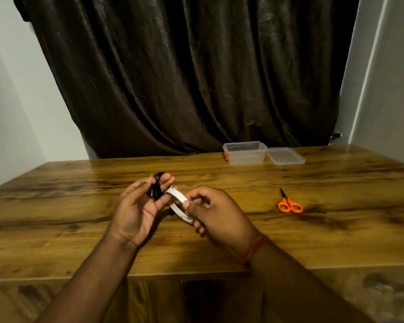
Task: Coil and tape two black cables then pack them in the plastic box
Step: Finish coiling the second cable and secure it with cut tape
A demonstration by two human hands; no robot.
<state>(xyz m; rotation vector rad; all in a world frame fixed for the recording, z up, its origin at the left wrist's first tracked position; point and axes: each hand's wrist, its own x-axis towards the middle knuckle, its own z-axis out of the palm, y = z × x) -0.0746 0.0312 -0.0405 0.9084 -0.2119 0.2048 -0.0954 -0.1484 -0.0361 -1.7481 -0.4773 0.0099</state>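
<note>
Left hand (138, 206) fingers clamped on coiled cable (156, 186), held above mid surface (79, 206) | right hand (216, 212) fingers pinching tape roll (181, 206), strip reaching the coil | cable likely light, springy: grip across the loops | box (245, 153) open, far right; scissors (289, 203) right

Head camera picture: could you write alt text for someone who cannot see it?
A person's left hand holds a coiled black cable while the right hand holds a roll of white tape against it, above a wooden table. Orange scissors lie to the right; farther back sit an open plastic box and its lid.
</note>
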